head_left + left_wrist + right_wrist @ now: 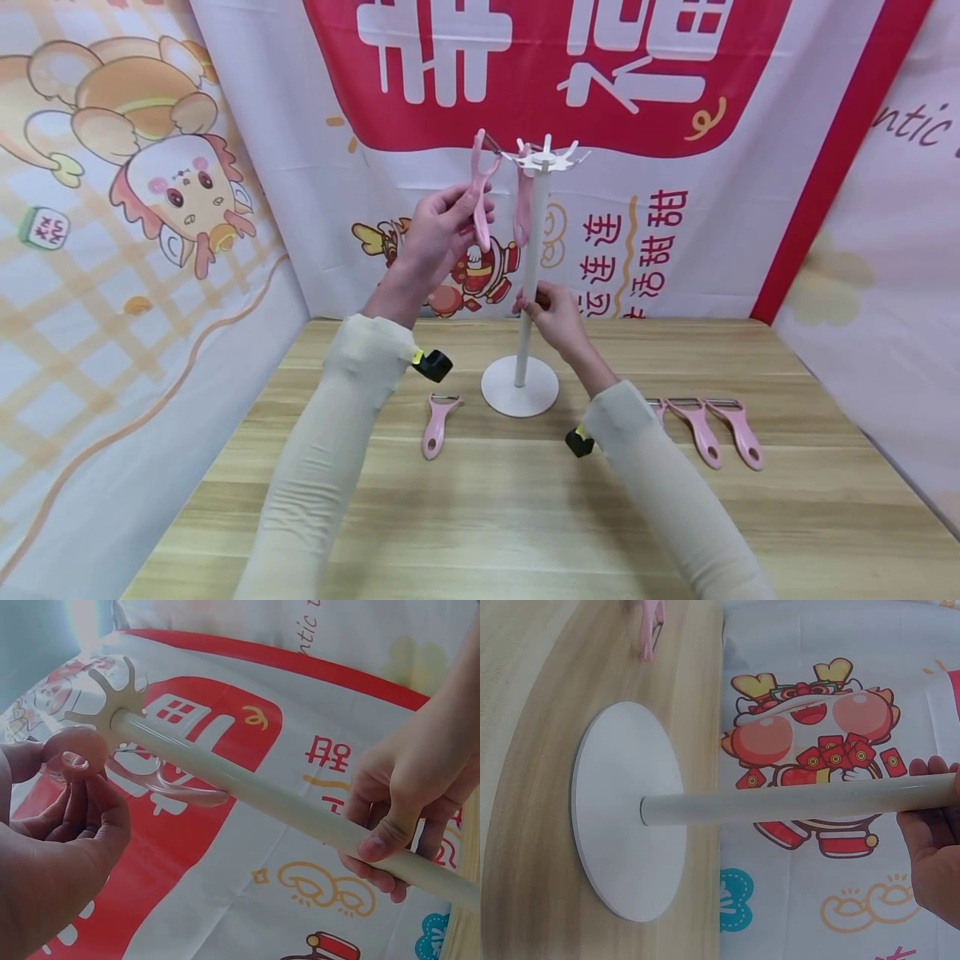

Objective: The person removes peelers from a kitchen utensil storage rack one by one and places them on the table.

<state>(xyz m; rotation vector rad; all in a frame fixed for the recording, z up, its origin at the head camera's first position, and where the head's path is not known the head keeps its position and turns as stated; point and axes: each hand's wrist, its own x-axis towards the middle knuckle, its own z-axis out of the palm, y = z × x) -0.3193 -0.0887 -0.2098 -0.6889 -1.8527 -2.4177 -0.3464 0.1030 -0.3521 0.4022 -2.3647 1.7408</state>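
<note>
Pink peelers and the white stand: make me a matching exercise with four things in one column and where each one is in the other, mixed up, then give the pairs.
Things
1. left hand
2. right hand
3. single peeler
4. stand base

Places or states
A. lies on the table, left of the base
B. grips the white pole
C. stands on the wooden table
D. holds a pink peeler up by the hooks

Pairs: 1-D, 2-B, 3-A, 4-C
</note>
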